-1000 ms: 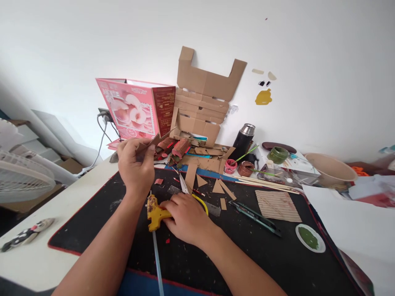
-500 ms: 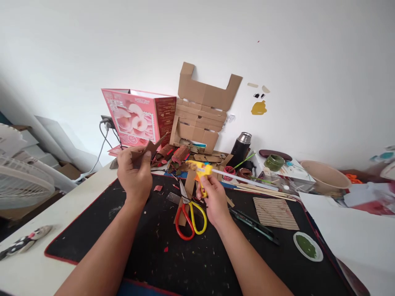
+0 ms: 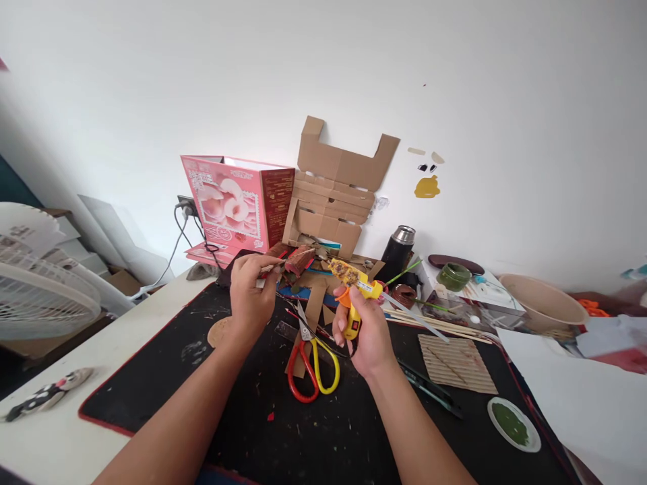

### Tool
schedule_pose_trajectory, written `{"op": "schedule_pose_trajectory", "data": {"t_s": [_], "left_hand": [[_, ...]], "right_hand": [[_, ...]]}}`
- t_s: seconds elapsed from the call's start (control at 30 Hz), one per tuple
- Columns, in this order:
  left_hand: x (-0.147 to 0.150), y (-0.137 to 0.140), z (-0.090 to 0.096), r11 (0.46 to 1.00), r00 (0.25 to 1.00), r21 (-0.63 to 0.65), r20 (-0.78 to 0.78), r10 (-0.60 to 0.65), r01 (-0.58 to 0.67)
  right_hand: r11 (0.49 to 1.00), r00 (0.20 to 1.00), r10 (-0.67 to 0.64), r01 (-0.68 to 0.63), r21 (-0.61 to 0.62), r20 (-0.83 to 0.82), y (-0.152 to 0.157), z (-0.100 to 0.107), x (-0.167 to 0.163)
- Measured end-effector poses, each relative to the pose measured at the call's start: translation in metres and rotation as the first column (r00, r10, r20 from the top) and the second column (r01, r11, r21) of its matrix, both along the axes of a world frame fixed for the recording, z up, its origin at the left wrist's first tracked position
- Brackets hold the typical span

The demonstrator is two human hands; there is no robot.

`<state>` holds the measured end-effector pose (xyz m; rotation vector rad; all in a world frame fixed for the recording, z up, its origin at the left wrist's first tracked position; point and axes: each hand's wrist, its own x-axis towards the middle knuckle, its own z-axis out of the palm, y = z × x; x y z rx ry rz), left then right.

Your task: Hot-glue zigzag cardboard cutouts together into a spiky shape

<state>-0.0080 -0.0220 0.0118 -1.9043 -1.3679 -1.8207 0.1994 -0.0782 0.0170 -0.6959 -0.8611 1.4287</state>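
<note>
My left hand (image 3: 253, 293) pinches a thin piece of brown cardboard (image 3: 281, 262), now nearly edge-on, its near part covered by the fingers. My right hand (image 3: 371, 330) is wrapped around the handle of a yellow hot glue gun (image 3: 360, 281), its nozzle end crusted brown and pointing up-left toward the cardboard, apart from it. A clear glue stick (image 3: 419, 318) sticks out behind the gun. Below and between the hands, scissors (image 3: 327, 377) with one red and one yellow handle lie on the black mat (image 3: 242, 417). Partly behind my left forearm is a round tan disc (image 3: 219, 332).
Behind the hands stand a pink box (image 3: 232, 202), flattened cardboard (image 3: 338, 165) and a black flask (image 3: 397, 252). To the right lie a corrugated cardboard square (image 3: 457, 364), a dark green cutter (image 3: 429, 389) and a lid of green paint (image 3: 513, 424). A fan (image 3: 45, 276) stands left.
My hands have come closer to each other. The cardboard has turned edge-on, and the glue gun has swung so its side shows. The view has shifted slightly, and the tan disc has come into sight.
</note>
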Motion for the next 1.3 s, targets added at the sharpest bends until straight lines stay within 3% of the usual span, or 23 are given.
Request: {"op": "schedule_pose_trajectory", "data": {"t_s": [0.2, 0.47, 0.73, 1.3], "left_hand": [[0.002, -0.001, -0.001, 1.000, 0.996, 0.015, -0.090, 0.021, -0.019], [0.002, -0.003, 0.003, 0.994, 0.987, 0.100, -0.146, 0.060, -0.045], [0.002, -0.003, 0.005, 0.989, 0.980, 0.126, -0.178, 0.095, -0.073], [-0.003, 0.000, -0.003, 0.993, 0.984, 0.074, -0.148, 0.098, -0.088]], "right_hand": [[0.998, 0.990, 0.044, -0.049, 0.039, 0.132, -0.008, 0.000, -0.009], [0.996, 0.977, -0.079, 0.068, 0.062, 0.200, -0.009, 0.002, -0.010], [0.997, 0.961, -0.079, 0.071, 0.040, 0.264, -0.012, 0.003, -0.013], [0.996, 0.952, -0.094, 0.089, 0.031, 0.291, -0.013, 0.003, -0.014]]}}
